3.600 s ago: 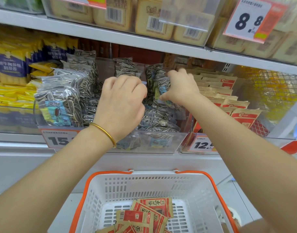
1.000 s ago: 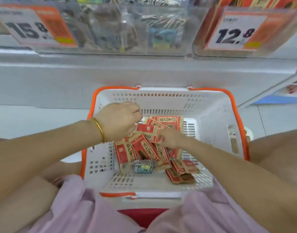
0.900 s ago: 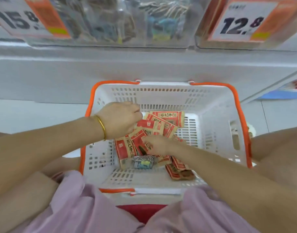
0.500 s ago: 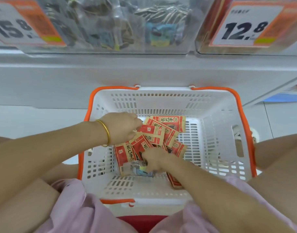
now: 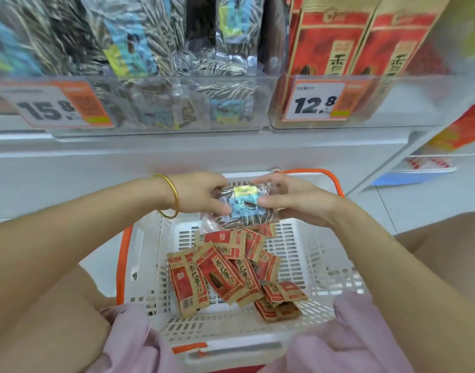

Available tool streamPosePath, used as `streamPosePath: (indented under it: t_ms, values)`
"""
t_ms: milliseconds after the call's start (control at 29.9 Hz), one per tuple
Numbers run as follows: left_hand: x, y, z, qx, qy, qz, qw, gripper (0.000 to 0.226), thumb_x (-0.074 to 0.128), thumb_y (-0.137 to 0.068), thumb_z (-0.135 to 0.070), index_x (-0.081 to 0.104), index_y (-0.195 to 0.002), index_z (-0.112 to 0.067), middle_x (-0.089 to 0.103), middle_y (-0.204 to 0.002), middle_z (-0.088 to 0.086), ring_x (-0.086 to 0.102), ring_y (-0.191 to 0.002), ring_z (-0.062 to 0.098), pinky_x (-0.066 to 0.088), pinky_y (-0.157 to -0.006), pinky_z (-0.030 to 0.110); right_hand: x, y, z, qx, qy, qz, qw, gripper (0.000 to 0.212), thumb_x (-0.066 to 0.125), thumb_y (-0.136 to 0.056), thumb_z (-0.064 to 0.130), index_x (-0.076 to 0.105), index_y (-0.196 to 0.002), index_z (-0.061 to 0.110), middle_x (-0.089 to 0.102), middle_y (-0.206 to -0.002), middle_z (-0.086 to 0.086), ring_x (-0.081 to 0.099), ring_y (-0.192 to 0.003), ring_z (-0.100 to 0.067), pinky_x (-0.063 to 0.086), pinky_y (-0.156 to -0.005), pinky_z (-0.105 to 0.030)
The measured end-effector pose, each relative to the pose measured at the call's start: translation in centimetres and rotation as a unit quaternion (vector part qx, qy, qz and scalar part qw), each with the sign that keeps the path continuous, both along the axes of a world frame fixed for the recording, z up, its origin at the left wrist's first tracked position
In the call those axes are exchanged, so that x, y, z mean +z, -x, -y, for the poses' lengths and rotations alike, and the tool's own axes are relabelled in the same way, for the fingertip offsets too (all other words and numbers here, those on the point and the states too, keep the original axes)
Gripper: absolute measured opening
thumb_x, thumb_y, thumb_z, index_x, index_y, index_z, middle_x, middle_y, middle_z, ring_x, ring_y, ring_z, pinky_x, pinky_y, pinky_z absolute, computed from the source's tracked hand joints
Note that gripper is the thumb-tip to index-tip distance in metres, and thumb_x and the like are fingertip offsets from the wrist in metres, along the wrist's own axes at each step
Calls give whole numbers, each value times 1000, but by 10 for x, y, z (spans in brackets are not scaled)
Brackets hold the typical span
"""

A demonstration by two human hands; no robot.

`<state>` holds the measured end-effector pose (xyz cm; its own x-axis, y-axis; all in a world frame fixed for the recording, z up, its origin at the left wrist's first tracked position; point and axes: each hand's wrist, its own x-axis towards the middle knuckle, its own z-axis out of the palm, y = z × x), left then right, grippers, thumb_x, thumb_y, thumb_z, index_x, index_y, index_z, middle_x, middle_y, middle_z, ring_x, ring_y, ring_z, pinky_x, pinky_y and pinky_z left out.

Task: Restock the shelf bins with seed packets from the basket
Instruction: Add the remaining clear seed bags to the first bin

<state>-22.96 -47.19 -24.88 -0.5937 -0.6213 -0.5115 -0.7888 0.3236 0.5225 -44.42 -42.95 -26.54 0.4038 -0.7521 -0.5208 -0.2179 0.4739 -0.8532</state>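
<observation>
Lifted clear of the basket (image 5: 139,265) now, clear striped packet (image 5: 241,208) pinched between my left hand (image 5: 201,195) and right hand (image 5: 298,200); slick film could slip, dropping among far bins.

A pile of packets (image 5: 225,273) lies in the basket (image 5: 336,278); above the basket's far rim, two shelf bins (image 5: 161,103) sit side by side.
</observation>
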Motion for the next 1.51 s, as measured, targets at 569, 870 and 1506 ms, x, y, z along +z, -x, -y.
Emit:
streamPosePath:
  t_ms: [569,870,1506]
  values:
    - [103,-9,33,123,677,-84,721,23,54,-79,-1,56,-102,3,55,-116,24,51,-99,41,38,-82,45,209,-58,50,-98,563,-378,728,47,61,-84,14,43,-127,19,58,-107,3,57,-93,-16,48,-83,-34]
    - [82,-19,34,61,733,22,677,15,47,-84,-16,61,-85,-10,63,-106,11,54,-108,33,25,-108,52,188,-76,98,30,503,-480,718,53,60,-86,12,38,-133,18,56,-121,-11,55,-102,-30,48,-81,-39]
    - [72,-16,36,57,732,16,678,16,47,-84,-15,62,-83,-10,63,-110,13,55,-111,34,19,-110,61,220,-85,134,186,394,-635,638,68,71,-84,18,39,-144,13,47,-141,-7,48,-124,-30,42,-99,-39]
